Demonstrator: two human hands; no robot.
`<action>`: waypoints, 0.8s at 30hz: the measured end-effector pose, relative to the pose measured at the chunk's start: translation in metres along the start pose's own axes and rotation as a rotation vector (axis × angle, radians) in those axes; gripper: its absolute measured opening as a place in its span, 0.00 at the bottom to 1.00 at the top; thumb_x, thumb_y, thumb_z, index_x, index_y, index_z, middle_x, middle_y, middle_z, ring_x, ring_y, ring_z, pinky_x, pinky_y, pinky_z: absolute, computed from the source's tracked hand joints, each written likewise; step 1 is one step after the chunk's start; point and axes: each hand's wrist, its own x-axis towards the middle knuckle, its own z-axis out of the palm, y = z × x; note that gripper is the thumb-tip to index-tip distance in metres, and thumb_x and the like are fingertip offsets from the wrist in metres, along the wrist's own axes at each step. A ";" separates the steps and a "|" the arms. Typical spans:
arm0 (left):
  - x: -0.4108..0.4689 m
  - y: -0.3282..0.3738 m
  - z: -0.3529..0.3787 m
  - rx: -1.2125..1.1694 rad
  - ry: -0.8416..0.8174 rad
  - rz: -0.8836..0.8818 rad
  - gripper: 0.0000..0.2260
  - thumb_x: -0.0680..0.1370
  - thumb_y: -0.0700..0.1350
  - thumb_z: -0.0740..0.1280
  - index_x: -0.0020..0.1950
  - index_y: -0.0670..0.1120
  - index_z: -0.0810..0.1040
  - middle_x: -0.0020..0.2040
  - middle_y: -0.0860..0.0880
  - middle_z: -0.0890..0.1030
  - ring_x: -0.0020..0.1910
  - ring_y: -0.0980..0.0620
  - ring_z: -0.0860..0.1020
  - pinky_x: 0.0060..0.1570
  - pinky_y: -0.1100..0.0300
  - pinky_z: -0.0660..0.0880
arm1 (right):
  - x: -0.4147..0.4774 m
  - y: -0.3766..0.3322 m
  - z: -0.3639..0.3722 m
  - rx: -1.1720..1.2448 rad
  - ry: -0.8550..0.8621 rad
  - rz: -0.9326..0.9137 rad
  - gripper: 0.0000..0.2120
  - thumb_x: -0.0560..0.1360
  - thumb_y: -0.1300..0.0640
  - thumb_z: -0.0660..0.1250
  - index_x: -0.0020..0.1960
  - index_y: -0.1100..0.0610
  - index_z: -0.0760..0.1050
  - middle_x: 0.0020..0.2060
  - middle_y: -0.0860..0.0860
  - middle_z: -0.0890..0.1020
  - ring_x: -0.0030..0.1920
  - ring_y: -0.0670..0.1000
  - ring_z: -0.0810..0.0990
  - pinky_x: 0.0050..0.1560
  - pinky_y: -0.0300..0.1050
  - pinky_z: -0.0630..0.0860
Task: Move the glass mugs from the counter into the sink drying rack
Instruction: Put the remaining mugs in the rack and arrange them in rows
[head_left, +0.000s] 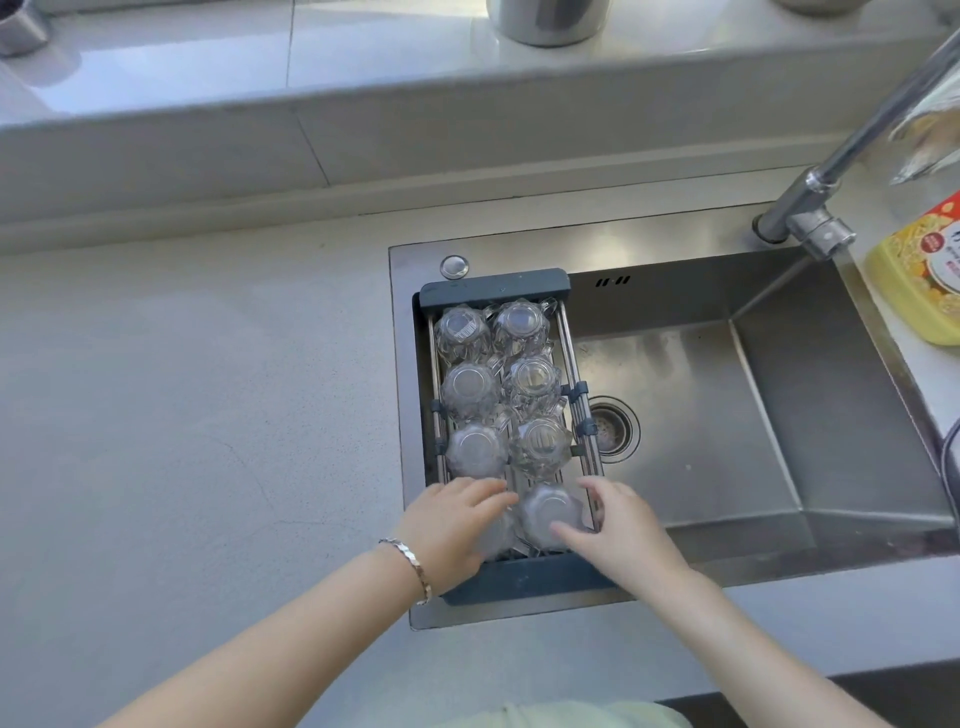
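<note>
Head view: left grip (452, 525) and right grip (618, 525) each clasp inverted mug in rack (519, 579) near end.

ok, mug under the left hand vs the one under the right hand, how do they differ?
The left hand lies over its mug and hides most of it; the right hand only wraps the side of its mug, so that mug's base shows. The left mug sits in the rack's near-left slot, the right mug in the near-right slot. Both are clear glass, and the right one is plainly upside down.
</note>
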 end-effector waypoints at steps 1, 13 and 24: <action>0.000 0.001 0.004 0.046 -0.066 -0.005 0.29 0.76 0.41 0.63 0.75 0.51 0.57 0.77 0.52 0.58 0.75 0.50 0.58 0.71 0.52 0.61 | -0.002 -0.003 0.009 -0.063 -0.023 -0.001 0.33 0.68 0.44 0.71 0.68 0.53 0.64 0.63 0.53 0.72 0.62 0.54 0.74 0.60 0.47 0.71; 0.020 -0.004 0.002 0.283 -0.216 0.118 0.32 0.71 0.32 0.68 0.72 0.46 0.61 0.73 0.49 0.65 0.69 0.44 0.66 0.59 0.48 0.75 | -0.017 -0.021 -0.007 -0.153 0.162 0.028 0.35 0.63 0.36 0.69 0.66 0.45 0.65 0.63 0.48 0.75 0.63 0.53 0.75 0.58 0.48 0.72; -0.020 0.010 -0.005 -0.108 0.139 -0.320 0.27 0.71 0.55 0.67 0.68 0.56 0.66 0.61 0.50 0.73 0.56 0.47 0.75 0.51 0.56 0.77 | -0.042 -0.004 -0.063 -0.181 0.194 -0.144 0.33 0.59 0.44 0.77 0.61 0.45 0.67 0.58 0.44 0.77 0.57 0.51 0.76 0.52 0.45 0.71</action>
